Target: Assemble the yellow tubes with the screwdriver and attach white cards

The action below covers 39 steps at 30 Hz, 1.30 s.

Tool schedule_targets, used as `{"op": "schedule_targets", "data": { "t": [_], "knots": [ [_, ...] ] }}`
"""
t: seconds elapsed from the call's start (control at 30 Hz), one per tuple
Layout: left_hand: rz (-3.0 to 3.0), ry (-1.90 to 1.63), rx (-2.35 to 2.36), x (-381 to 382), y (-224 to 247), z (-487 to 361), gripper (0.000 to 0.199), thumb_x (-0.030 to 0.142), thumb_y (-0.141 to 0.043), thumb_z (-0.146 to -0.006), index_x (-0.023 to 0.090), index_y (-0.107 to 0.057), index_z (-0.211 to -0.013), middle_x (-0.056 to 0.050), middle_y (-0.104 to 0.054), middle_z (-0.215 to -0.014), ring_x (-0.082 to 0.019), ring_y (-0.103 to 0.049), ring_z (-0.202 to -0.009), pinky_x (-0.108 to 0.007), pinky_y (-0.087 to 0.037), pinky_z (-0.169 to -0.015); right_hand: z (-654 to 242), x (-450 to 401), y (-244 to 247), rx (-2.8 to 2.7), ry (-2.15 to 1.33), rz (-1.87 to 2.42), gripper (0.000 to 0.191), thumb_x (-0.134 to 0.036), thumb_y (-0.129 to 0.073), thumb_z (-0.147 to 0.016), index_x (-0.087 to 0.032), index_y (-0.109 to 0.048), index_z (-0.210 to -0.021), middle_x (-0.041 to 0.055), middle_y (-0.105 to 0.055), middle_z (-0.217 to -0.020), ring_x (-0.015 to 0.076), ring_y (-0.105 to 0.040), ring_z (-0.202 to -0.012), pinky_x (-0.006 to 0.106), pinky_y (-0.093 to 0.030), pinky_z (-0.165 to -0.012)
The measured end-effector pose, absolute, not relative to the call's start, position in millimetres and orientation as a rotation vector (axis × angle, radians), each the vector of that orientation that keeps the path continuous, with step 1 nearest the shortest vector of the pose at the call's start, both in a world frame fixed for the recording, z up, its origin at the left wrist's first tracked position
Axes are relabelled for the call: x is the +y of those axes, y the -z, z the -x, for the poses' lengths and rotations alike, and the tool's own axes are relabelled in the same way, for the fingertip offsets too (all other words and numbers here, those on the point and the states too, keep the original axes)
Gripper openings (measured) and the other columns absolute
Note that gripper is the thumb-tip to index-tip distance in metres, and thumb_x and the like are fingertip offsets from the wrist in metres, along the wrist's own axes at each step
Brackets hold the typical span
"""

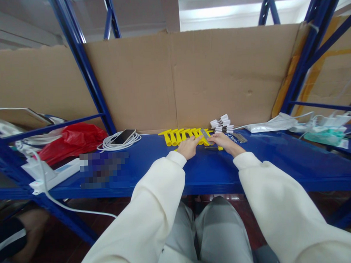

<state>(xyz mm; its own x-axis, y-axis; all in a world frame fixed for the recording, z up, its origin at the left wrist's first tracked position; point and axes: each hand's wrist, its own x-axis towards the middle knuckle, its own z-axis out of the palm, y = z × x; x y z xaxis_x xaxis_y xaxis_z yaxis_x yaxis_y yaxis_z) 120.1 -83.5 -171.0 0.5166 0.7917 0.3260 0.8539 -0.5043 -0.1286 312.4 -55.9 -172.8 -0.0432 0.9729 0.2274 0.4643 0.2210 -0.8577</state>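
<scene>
Several yellow T-shaped pieces stand in a row on the blue table, near the cardboard wall. Over the right end of that row is a small flat grey piece, held at its lower right side by the closed fingers of my right hand. My left hand is in front of the row, its index finger reaching to the yellow piece beside the grey one; whether it grips anything is too small to tell. A thin tool with a yellow end lies below my right hand. White pieces are stacked behind it, with grey metal strips alongside.
A phone rests on a coiled white cable at left. Further left are a red bag and a white power strip. White packaging and cables lie at right. A person's leg shows at lower left.
</scene>
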Motion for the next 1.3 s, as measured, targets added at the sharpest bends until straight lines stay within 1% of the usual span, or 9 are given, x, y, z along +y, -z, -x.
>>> {"op": "schedule_targets", "data": {
  "t": [0.17, 0.33, 0.47, 0.7, 0.83, 1.03, 1.13, 1.2, 1.3],
  "knots": [
    [2.490, 0.302, -1.348, -82.7, 172.7, -120.1, 0.065, 0.009, -0.039, -0.094, 0.031, -0.037, -0.155, -0.012, -0.059, -0.124, -0.024, -0.063, -0.113, -0.034, -0.052, -0.092, -309.1, -61.7, 170.5, -1.663, -0.796, 1.366, 0.021, -0.033, -0.068, -0.067, -0.019, -0.058, -0.055, -0.0037, -0.054, -0.054, 0.0110, -0.046, -0.056, 0.024, -0.034, -0.055],
    [2.492, 0.304, -1.308, -81.1, 173.9, -120.0, 0.067, 0.007, -0.040, -0.092, 0.034, -0.040, -0.154, -0.012, -0.058, -0.121, -0.024, -0.061, -0.112, -0.034, -0.051, -0.093, -309.4, -55.4, 174.0, -1.594, -0.824, 1.364, 0.019, -0.032, -0.062, -0.076, -0.018, -0.061, -0.064, -0.0003, -0.059, -0.058, 0.0124, -0.052, -0.058, 0.022, -0.035, -0.052],
    [2.518, 0.284, -1.209, -82.2, 173.4, -121.9, 0.068, 0.007, -0.039, -0.092, 0.035, -0.040, -0.154, -0.011, -0.058, -0.117, -0.023, -0.061, -0.111, -0.034, -0.050, -0.093, -309.9, -53.2, 175.0, -1.519, -0.806, 1.351, 0.020, -0.034, -0.060, -0.082, -0.019, -0.061, -0.069, 0.0012, -0.060, -0.061, 0.0125, -0.052, -0.059, 0.022, -0.037, -0.052],
    [2.543, 0.247, -1.131, -84.9, 172.2, -124.4, 0.063, 0.008, -0.032, -0.095, 0.032, -0.042, -0.153, -0.011, -0.057, -0.118, -0.022, -0.060, -0.114, -0.033, -0.049, -0.094, -311.8, -50.6, 175.1, -1.518, -0.712, 1.336, 0.016, -0.030, -0.062, -0.078, -0.019, -0.061, -0.067, -0.0011, -0.058, -0.063, 0.0122, -0.049, -0.059, 0.023, -0.038, -0.056],
    [2.543, 0.252, -1.128, -83.9, 173.2, -123.9, 0.064, 0.008, -0.034, -0.095, 0.032, -0.039, -0.154, -0.010, -0.058, -0.119, -0.021, -0.058, -0.115, -0.031, -0.049, -0.093, -310.8, -51.6, 174.8, -1.521, -0.691, 1.344, 0.016, -0.029, -0.060, -0.078, -0.018, -0.061, -0.065, -0.0009, -0.058, -0.062, 0.0120, -0.048, -0.059, 0.023, -0.038, -0.057],
    [2.501, 0.291, -1.181, -81.8, 176.0, -123.0, 0.065, 0.007, -0.037, -0.094, 0.032, -0.040, -0.154, -0.010, -0.058, -0.121, -0.022, -0.059, -0.116, -0.031, -0.050, -0.093, -313.6, -47.4, 172.4, -1.454, -0.690, 1.328, 0.017, -0.029, -0.058, -0.080, -0.016, -0.066, -0.072, 0.0037, -0.067, -0.070, 0.0134, -0.056, -0.062, 0.024, -0.045, -0.060],
    [2.489, 0.324, -1.217, -81.6, 176.0, -122.2, 0.065, 0.007, -0.040, -0.093, 0.030, -0.040, -0.154, -0.011, -0.058, -0.120, -0.022, -0.060, -0.113, -0.032, -0.051, -0.091, -327.8, -37.0, 172.4, -1.337, -0.507, 1.444, 0.016, -0.022, -0.056, -0.078, -0.014, -0.070, -0.077, 0.0071, -0.072, -0.077, 0.0173, -0.064, -0.071, 0.026, -0.050, -0.067],
    [2.483, 0.339, -1.246, -82.2, 175.1, -122.0, 0.065, 0.006, -0.040, -0.093, 0.029, -0.041, -0.154, -0.012, -0.058, -0.119, -0.023, -0.061, -0.111, -0.032, -0.051, -0.089, -341.1, -31.0, 173.5, -1.279, -0.316, 1.601, 0.018, -0.017, -0.055, -0.077, -0.012, -0.072, -0.079, 0.0112, -0.074, -0.082, 0.0229, -0.069, -0.084, 0.029, -0.052, -0.074],
    [2.472, 0.339, -1.291, -83.8, 173.2, -122.0, 0.065, 0.005, -0.040, -0.092, 0.028, -0.041, -0.153, -0.012, -0.059, -0.118, -0.023, -0.062, -0.109, -0.032, -0.051, -0.088, -358.4, -28.0, 175.3, -1.281, -0.146, 1.840, 0.020, -0.013, -0.059, -0.074, -0.013, -0.077, -0.084, 0.0164, -0.076, -0.091, 0.0300, -0.070, -0.101, 0.033, -0.052, -0.084]
  ]
}}
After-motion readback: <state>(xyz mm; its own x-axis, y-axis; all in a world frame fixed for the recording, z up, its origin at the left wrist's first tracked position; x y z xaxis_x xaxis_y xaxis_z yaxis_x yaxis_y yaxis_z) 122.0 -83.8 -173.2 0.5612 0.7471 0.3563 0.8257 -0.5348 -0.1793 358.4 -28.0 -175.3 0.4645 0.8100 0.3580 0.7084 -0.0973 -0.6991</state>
